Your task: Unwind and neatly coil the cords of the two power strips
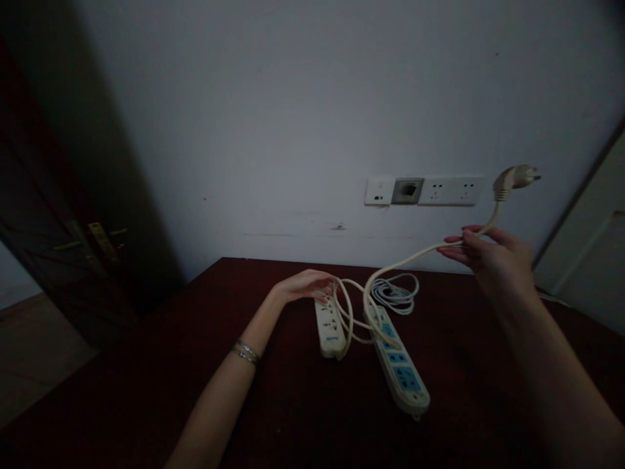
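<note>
My right hand [500,257] is raised at the right, its fingers pinching a cream power cord [415,254]. Above those fingers the cord's angled plug [515,179] points right, prongs bare. From there the cord drops in loops between two power strips. My left hand [307,284] is closed over the far end of the smaller white power strip [332,332], fingertips beside the cord loops. Its finger contact is partly hidden. To the right lies a longer power strip [398,365] with blue sockets, cord loops crossing its far end.
A coiled pale thin cable [398,296] lies behind the strips on the dark red table [273,404]. Wall sockets and a switch panel [446,191] are set in the wall behind. A door with a brass handle [105,241] stands at the left.
</note>
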Demonstrator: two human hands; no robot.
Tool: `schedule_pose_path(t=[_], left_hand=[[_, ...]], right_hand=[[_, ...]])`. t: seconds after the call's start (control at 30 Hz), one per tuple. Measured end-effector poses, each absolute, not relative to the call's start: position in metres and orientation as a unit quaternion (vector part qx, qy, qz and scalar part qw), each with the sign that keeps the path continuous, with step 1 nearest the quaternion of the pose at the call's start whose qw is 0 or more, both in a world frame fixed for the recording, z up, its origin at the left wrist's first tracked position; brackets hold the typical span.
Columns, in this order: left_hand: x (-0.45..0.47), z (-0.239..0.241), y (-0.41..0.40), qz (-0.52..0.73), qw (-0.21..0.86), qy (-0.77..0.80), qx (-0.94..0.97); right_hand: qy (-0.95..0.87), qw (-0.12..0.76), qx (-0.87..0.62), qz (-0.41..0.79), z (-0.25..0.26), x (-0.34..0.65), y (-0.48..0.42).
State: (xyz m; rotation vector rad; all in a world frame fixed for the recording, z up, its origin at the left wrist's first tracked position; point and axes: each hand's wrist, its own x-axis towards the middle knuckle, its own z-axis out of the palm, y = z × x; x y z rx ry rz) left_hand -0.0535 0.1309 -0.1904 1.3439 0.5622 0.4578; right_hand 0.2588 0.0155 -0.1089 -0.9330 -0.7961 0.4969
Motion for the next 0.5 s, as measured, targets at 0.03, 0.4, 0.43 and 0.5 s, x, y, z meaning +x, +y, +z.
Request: schedule_pose_path(t=[0.03,0.4,0.43,0.5], left_hand=[[-0.05,-0.189,0.127,0.203,0.71,0.258,0.623],[-0.063,-0.187,0.13,0.175,0.676,0.272,0.662],[-0.068,-0.186,0.131,0.16,0.658,0.285,0.679],[-0.078,-0.184,0.131,0.104,0.628,0.304,0.709]], right_hand=[[-0.362,0.794,-0.432,0.23,-0.109,0.262,0.015],[-0.221,0.868,-0.406,0.18,-0.123,0.334,0.014],[-0.198,0.878,-0.402,0.17,-0.126,0.343,0.014],[-0.164,0.889,-0.402,0.145,-0.132,0.359,0.015]])
